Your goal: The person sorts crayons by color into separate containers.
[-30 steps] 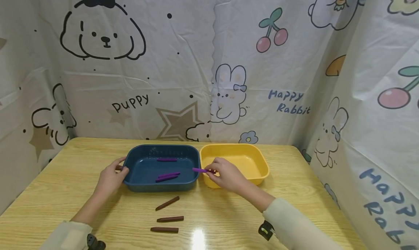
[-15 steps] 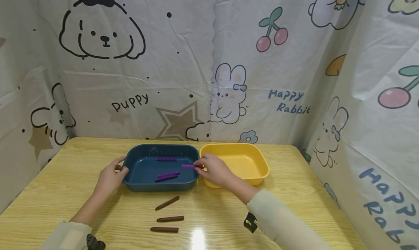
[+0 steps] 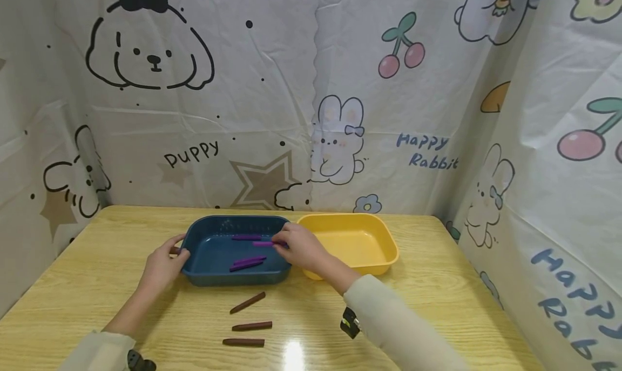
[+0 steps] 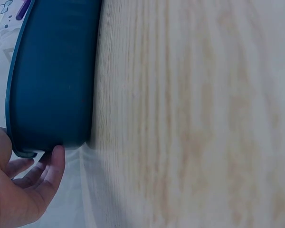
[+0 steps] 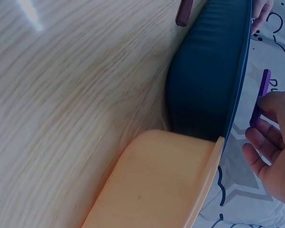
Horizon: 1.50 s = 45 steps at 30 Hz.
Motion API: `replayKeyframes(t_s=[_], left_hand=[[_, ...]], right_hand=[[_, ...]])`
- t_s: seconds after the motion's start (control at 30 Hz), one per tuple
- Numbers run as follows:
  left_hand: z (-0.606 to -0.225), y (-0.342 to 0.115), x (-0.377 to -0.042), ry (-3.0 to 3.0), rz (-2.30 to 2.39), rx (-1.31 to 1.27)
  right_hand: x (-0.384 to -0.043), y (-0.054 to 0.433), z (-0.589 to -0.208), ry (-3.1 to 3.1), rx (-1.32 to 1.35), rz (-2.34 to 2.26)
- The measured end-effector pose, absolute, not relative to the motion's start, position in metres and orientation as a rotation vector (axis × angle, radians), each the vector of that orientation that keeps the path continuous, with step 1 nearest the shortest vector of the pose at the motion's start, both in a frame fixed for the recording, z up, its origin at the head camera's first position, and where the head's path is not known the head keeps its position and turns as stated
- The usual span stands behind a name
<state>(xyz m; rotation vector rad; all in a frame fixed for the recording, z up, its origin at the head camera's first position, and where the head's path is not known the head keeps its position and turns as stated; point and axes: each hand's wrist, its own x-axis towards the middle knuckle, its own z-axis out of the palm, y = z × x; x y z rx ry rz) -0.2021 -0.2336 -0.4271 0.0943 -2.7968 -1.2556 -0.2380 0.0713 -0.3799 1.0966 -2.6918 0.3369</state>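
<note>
My right hand [image 3: 302, 247] pinches a purple crayon [image 3: 262, 243] above the right part of the blue tray [image 3: 235, 278]. In the right wrist view, thumb and fingers hold this crayon [image 5: 265, 88] beyond the tray's rim. My left hand [image 3: 164, 263] grips the tray's left end; in the left wrist view its fingertips [image 4: 59, 154] touch the outer end wall under the rim. Inside the tray lie a purple crayon [image 3: 245, 237] towards the back and two more purple crayons [image 3: 249, 261] side by side nearer the front.
A yellow tray [image 3: 362, 244] stands against the blue tray's right side. Several brown crayons, the nearest brown crayon [image 3: 243, 342] among them, lie on the wooden table [image 3: 97, 301] in front. A printed cloth [image 3: 272, 101] hangs behind and at both sides.
My right hand has carried the purple crayon leftwards, from over the edge where the trays meet to inside the blue tray's outline. My left hand has stayed at the tray's left end.
</note>
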Motion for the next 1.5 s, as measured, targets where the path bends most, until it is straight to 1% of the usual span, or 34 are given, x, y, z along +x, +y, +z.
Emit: replayKeyframes(t_s=[0.33, 0.63, 0.9, 1.03, 1.2, 1.5], left_hand=[[-0.428, -0.234, -0.203, -2.795, -1.274, 0.092], [-0.427, -0.232, -0.202, -2.78, -1.265, 0.095], [-0.426, -0.23, -0.202, -2.776, -1.268, 0.1], [-0.426, -0.231, -0.202, -2.771, -1.265, 0.099], [-0.426, -0.232, -0.202, -2.767, -1.264, 0.094], [-0.429, -0.233, -0.202, -2.774, -1.27, 0.099]], right_hand=[[-0.247, 0.054, -0.384, -2.768, 1.003, 0.323], [-0.251, 0.039, -0.386, -2.821, 0.973, 0.324], [-0.254, 0.034, -0.392, -2.878, 0.923, 0.346], [-0.256, 0.034, -0.395, -2.902, 0.882, 0.487], [-0.259, 0.033, -0.398, -2.918, 0.796, 0.796], [-0.261, 0.029, -0.404, -2.912, 0.718, 0.937]])
